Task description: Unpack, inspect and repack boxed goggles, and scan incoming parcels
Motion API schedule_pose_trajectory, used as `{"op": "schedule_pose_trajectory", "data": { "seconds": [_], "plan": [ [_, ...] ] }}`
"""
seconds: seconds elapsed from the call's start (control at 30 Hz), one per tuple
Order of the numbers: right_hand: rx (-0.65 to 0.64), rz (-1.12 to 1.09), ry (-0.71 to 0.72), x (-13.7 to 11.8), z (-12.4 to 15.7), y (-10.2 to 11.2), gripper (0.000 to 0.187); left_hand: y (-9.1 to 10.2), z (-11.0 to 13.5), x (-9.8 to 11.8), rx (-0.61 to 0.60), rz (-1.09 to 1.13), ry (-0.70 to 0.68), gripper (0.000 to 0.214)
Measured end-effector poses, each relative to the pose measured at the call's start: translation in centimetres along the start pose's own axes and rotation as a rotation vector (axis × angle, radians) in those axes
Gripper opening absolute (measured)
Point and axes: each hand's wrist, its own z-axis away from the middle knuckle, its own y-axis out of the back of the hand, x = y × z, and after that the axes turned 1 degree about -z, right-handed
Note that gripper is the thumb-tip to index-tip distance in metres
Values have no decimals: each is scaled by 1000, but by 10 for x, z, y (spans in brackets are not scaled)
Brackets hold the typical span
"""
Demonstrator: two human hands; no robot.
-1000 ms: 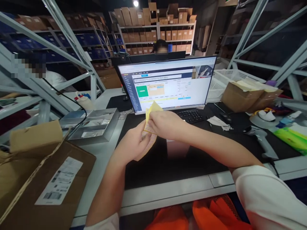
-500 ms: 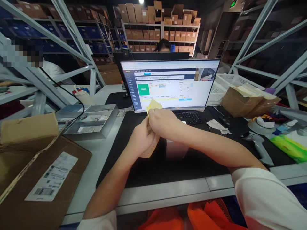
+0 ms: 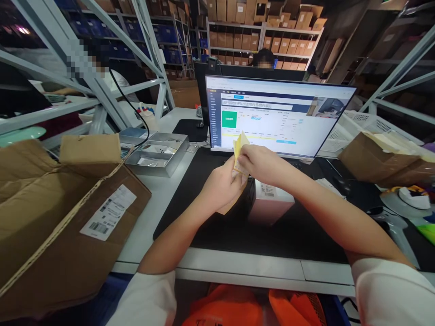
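You've got the slips pinched btw L hand & R hand fingertips; fan them slow, clear of the box under your fingers.

A wide flat computer monitor stands lit on a black desk mat, with a small pale box bearing a white label in front of it. To the left lie a shallow grey metal tray and a large open brown cardboard carton (a white shipping label on its side). To the right sit a smaller brown cardboard box and a white plastic basket. Metal shelves of cardboard boxes fill the back.
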Motion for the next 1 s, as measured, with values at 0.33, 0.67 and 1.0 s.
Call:
{"op": "schedule_pose_trajectory", "data": {
  "seconds": [0.33, 0.67, 1.0],
  "plan": [
    [37, 1, 41, -3, 1, -7, 17, -7, 4, 7, 4, -200, 41, 47],
    [94, 89, 201, 1, 6, -12, 19, -2, 4, 6, 8, -178, 45, 44],
    [44, -15, 80, 0, 4, -8, 19, -8, 5, 10, 7, -286, 53, 49]
  ]
}}
